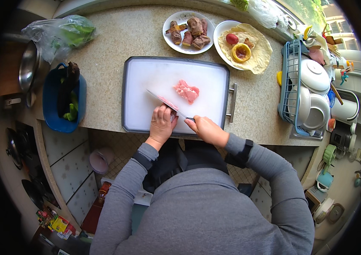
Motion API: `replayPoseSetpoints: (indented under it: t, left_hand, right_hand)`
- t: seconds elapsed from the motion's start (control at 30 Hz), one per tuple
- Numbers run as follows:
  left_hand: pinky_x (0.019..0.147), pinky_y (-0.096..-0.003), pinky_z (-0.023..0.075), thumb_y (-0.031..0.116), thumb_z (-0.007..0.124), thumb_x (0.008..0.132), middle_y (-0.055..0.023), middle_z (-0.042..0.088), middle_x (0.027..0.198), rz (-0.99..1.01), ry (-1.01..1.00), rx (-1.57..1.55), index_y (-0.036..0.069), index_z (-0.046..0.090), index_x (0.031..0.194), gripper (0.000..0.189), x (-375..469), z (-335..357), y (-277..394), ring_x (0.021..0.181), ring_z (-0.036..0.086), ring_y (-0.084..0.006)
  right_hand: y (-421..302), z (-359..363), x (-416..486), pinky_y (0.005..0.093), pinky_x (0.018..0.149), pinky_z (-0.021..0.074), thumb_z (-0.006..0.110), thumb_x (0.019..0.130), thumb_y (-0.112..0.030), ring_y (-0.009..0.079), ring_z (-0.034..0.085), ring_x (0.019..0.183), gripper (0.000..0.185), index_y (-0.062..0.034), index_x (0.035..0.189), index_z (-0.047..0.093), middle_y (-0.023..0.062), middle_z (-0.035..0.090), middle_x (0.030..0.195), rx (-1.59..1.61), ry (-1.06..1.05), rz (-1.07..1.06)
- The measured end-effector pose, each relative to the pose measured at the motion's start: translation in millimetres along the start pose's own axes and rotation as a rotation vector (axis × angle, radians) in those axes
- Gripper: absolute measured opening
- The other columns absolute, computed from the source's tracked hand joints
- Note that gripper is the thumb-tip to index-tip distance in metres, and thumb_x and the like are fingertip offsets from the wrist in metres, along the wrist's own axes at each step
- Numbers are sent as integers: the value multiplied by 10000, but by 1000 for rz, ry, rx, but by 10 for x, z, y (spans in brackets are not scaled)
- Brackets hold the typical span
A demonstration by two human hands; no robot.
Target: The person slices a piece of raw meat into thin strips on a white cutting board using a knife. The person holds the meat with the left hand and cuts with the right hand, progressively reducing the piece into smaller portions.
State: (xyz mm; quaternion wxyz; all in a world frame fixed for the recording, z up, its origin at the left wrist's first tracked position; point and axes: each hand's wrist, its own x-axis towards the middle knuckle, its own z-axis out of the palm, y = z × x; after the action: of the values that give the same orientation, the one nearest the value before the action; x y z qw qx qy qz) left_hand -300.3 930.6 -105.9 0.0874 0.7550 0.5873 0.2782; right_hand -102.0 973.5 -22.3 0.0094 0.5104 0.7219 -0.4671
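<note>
A white cutting board with a dark rim lies on the speckled countertop before me. My right hand is closed around the dark handle of a kitchen knife, whose blade points up and to the left. My left hand presses a piece of raw pink meat against the board beside the blade; the fingers hide much of it. Thin meat shows along the blade's far side. Farther up the board lies a small pile of sliced raw meat, apart from both hands.
Beyond the board stand a plate of cooked sweet potatoes and a plate with flatbread and an egg tart. At left are a blue basket with vegetables and a plastic bag. A blue dish rack stands at right.
</note>
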Motion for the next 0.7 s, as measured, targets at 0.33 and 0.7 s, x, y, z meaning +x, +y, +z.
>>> replayPoseSetpoints:
  t: [0.33,0.7]
  left_hand:
    - [999,-459,394,189,748,791,-165,460,1211,-13,-22,-24,34,438,1239,567,12,-16,5,1113,449,-376]
    - [1006,-454,395,171,745,785,-165,464,1204,14,-27,-10,45,437,1215,544,31,-61,-4,1116,450,-372]
  right_hand:
    - [58,-20,-67,506,653,491,526,1000,-389,475,619,711,501,49,766,588,299,622,719,-53,-14,91]
    - [174,171,82,514,681,499,500,1001,-438,464,629,733,551,44,756,602,292,632,731,-21,138,-70]
